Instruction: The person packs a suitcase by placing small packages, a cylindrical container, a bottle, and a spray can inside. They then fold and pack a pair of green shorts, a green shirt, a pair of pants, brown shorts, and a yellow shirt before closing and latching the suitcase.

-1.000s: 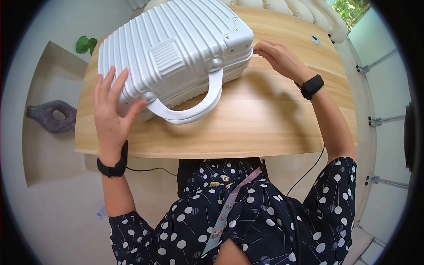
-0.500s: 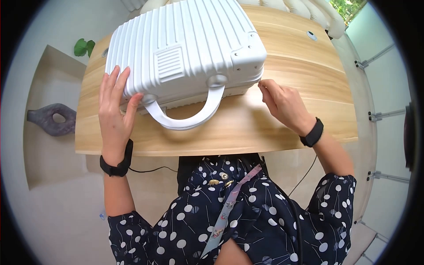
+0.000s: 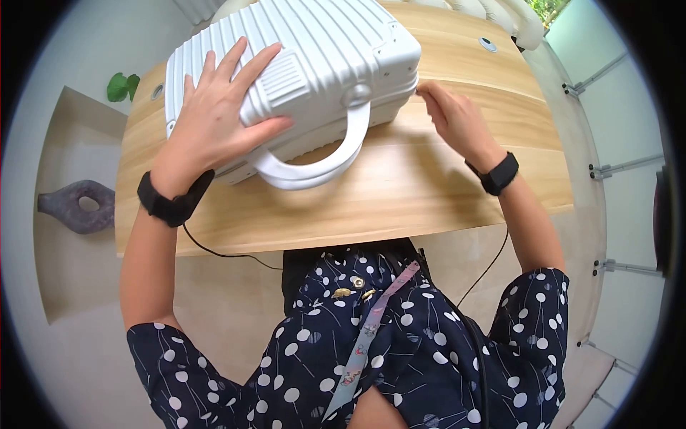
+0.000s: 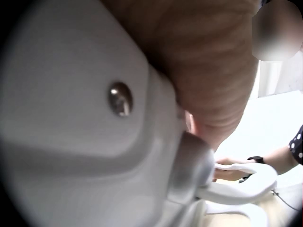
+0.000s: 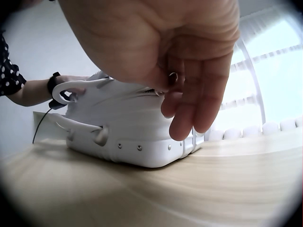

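Observation:
A white ribbed hard case [image 3: 336,43] lies on the wooden table, its pale handle [image 3: 314,171] toward the person. Fingers spread, the left hand [image 3: 221,118] rests flat on the top near the ribbed square patch; in the left wrist view its palm side [image 4: 208,61] covers part of the case. At the case's front right corner is the right hand [image 3: 461,121]. In the right wrist view the curled fingers of this hand [image 5: 189,75] pinch a small metal zipper pull [image 5: 173,74] at the end of a zipper line; the pull is mostly hidden.
A round grommet [image 3: 487,44] is set in the table [image 3: 429,200] at the back right, another [image 3: 158,91] at the left. Beyond the back edge stands a cream padded seat [image 3: 493,14]. A black cable [image 3: 221,254] runs from the left wristband.
My left hand has moved from the case's front left corner up and inward onto its top. The right hand came toward the front edge, then went back slightly, staying by the right corner.

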Motion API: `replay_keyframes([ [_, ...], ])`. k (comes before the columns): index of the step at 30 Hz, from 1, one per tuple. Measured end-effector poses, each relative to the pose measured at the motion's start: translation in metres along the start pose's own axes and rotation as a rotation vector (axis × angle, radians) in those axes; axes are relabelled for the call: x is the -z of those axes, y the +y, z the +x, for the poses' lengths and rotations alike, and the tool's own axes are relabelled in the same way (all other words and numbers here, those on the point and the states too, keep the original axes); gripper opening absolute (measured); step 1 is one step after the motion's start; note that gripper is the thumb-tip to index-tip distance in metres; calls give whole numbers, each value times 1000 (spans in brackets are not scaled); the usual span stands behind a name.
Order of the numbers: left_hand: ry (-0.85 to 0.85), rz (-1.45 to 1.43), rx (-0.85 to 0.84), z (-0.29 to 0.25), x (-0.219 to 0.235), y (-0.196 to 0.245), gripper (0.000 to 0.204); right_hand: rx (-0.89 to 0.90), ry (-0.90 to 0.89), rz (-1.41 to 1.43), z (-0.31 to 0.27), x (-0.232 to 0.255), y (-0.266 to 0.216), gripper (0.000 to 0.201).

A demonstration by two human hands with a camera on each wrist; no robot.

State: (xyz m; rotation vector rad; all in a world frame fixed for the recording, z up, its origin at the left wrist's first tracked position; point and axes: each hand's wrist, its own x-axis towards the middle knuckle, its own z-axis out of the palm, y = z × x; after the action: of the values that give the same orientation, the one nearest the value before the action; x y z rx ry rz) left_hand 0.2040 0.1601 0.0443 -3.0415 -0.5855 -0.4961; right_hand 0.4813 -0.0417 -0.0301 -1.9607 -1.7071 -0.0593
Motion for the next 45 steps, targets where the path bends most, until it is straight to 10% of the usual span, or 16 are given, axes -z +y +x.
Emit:
replay_keyframes([
  [19,78,84,30,9,-20,18,74,-48,2,104,-25,-6,4,15],
  [25,276,2,-209,-11,-6,23,69,-46,77,219,-19,-2,5,13],
  [30,159,132,-451,-36,-31,54,26,-49,90,303,-12,1,4,13],
  [45,300,-354,-239,-8,-30,65,12,-64,25,340,-18,1,-5,11],
])
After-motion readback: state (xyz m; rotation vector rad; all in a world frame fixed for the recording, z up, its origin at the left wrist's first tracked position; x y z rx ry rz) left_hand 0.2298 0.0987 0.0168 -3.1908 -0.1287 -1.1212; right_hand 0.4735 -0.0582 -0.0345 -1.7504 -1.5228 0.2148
